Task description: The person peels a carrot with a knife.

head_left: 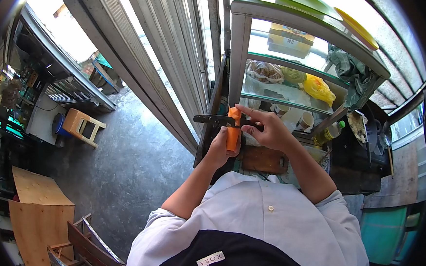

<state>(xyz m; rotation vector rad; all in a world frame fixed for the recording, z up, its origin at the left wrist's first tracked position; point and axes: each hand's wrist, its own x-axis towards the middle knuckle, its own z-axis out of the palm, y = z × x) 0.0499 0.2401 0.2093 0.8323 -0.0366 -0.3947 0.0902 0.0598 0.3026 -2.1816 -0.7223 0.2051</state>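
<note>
My left hand [220,148] is closed around the lower part of an orange carrot [232,139], which it holds nearly upright in front of my chest. In my right hand [273,130] is the handle of a dark-bladed knife [210,119]. The blade lies across the upper part of the carrot, its tip pointing left. My right index finger reaches toward the carrot's top end, and the thumb is near the handle. Below the hands is a brown wooden cutting board [263,160], partly hidden by my right forearm.
A glass-shelved rack [240,43] stands ahead on the right, holding plastic bags, including a yellow bag [319,90], and cups. A bottle [329,133] and dark cookware are at the right. On the left floor are a tan stool [81,124] and a wooden box [40,216].
</note>
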